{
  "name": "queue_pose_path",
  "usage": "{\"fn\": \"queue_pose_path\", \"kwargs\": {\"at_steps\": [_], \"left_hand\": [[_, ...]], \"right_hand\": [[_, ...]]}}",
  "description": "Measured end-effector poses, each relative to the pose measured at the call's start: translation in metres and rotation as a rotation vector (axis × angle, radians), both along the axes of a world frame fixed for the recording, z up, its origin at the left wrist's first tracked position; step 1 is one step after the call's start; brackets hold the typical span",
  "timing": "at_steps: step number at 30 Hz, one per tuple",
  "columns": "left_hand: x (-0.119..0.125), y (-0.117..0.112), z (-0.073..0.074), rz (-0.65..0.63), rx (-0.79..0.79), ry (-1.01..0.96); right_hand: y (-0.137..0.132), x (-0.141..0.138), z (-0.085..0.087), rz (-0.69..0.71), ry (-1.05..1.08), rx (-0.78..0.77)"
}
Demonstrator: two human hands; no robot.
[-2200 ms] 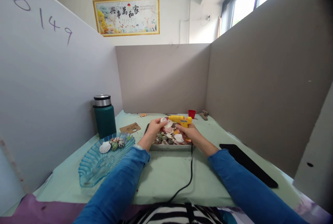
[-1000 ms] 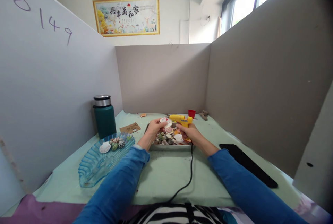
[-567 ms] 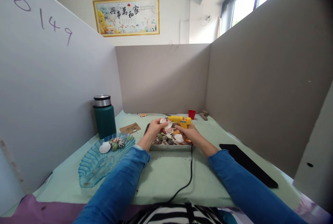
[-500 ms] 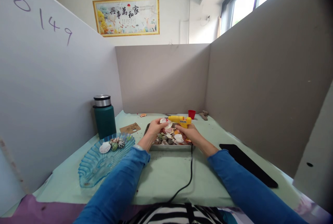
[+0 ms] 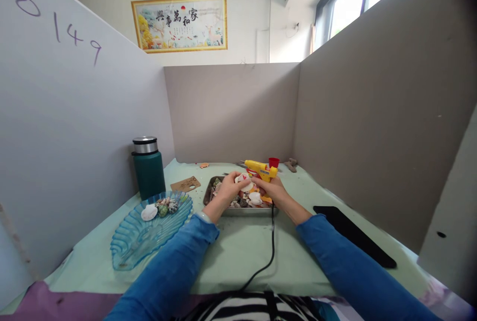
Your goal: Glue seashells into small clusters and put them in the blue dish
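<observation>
A white shell (image 5: 244, 182) with a small red mark is pinched in my left hand (image 5: 230, 189), over the metal tray (image 5: 253, 212) of mixed shells. My right hand (image 5: 275, 190) is closed round a yellow glue gun (image 5: 262, 169), its nozzle pointing left and slightly up, just above the shell. The right thumb reaches to the shell's edge and seems to touch it. From the gun a black cord (image 5: 273, 241) runs down across the table toward my lap. Part of the tray and its shells is hidden behind my hands.
A blue scalloped glass dish (image 5: 130, 241) holding several shells stands at the left. Behind it are a green bottle (image 5: 149, 174) and a brown card (image 5: 185, 184). A red cup (image 5: 274, 162) stands at the back; a black flat slab (image 5: 354, 236) lies right. Partitions enclose three sides.
My left hand has moved right with the shell, bringing it below the glue gun and closer to my right hand. The gun's nozzle has tilted up a little. More of the tray's left side shows.
</observation>
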State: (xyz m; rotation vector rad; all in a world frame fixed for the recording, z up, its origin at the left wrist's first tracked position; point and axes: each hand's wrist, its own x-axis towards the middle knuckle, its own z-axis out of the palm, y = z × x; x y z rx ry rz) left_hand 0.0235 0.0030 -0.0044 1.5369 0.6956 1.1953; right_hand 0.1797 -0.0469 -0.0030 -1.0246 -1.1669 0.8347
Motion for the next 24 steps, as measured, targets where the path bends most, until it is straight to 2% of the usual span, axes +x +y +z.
{"fn": "queue_pose_path", "kwargs": {"at_steps": [5, 13, 24], "left_hand": [[0.001, -0.003, 0.002, -0.008, 0.005, 0.009], [0.001, -0.009, 0.006, -0.09, -0.014, -0.004], [-0.001, -0.012, 0.009, -0.032, -0.039, -0.03]], "right_hand": [[-0.002, -0.002, 0.001, -0.029, 0.002, -0.011], [0.0, 0.0, 0.0, -0.039, 0.024, -0.012], [-0.002, -0.001, 0.0, -0.025, -0.004, -0.002]]}}
